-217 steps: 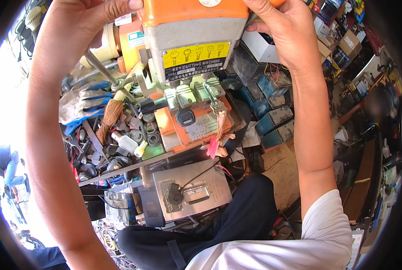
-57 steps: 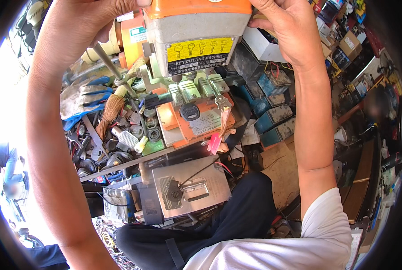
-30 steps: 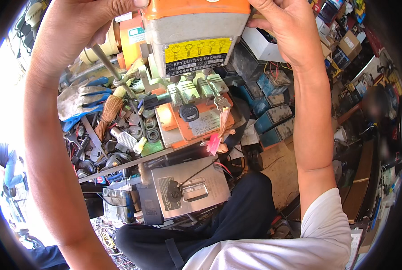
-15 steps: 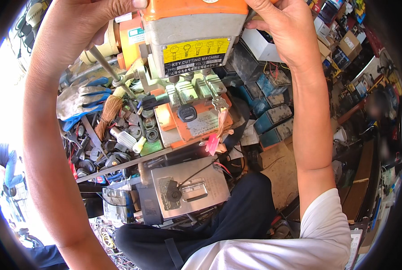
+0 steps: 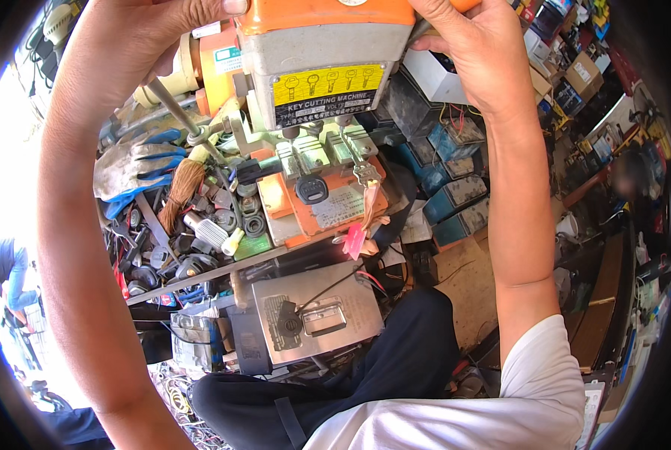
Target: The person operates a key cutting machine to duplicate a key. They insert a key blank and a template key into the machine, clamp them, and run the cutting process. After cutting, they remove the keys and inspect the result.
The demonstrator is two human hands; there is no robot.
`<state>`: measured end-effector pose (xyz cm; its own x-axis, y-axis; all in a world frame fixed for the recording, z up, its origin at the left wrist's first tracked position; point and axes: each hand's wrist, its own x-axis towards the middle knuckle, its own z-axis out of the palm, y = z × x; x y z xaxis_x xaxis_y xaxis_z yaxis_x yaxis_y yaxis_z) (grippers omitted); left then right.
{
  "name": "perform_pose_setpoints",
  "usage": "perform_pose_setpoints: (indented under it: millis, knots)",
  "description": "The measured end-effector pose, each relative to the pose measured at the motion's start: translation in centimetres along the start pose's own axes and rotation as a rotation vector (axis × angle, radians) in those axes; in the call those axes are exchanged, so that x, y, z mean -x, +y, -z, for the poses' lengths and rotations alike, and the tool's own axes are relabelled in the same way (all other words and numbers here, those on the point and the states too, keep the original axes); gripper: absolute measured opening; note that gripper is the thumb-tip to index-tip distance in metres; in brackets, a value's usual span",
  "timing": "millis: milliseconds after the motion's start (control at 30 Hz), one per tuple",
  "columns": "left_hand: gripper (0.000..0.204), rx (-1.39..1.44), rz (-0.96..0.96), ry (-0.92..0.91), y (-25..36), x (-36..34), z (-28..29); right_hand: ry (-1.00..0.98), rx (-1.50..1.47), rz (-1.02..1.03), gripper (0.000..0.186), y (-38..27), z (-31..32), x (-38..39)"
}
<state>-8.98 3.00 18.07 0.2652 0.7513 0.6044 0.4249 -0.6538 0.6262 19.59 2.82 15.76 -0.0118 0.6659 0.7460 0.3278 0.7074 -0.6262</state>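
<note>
A key cutting machine with an orange top and grey body (image 5: 324,45) stands in front of me. Below it, two clamps (image 5: 328,150) on an orange base hold a black-headed key (image 5: 311,189) at left and a silver key (image 5: 367,174) at right, with a pink tag (image 5: 355,240) hanging from the latter. My left hand (image 5: 151,34) is curled at the machine's upper left; what its fingers grip is hidden. My right hand (image 5: 474,56) is closed around an orange-topped handle (image 5: 463,6) at the upper right.
Gloves (image 5: 133,169), a brush (image 5: 185,184) and jumbled small parts fill the bench's left. A metal case (image 5: 365,315) sits below, above my bent legs. Dusty teal-and-black boxes (image 5: 455,202) and crowded shelves are at right. Another person (image 5: 5,266) is at the far left.
Both hands stay on the machine, with only slight shifts of the whole view. The other person at the far left has changed posture a little.
</note>
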Motion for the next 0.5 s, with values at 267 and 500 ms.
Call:
perform_pose_setpoints:
  millis: [267, 500]
  knots:
    - [0.063, -0.087, 0.040, 0.027, -0.7, -0.3, -0.2, 0.001, -0.006, 0.007, 0.031, 0.5, 0.1, 0.0]
    - [0.064, -0.064, -0.016, 0.062, -0.5, 0.1, -0.6, 0.010, 0.018, 0.013, 0.031, 0.4, 0.1, 0.0]
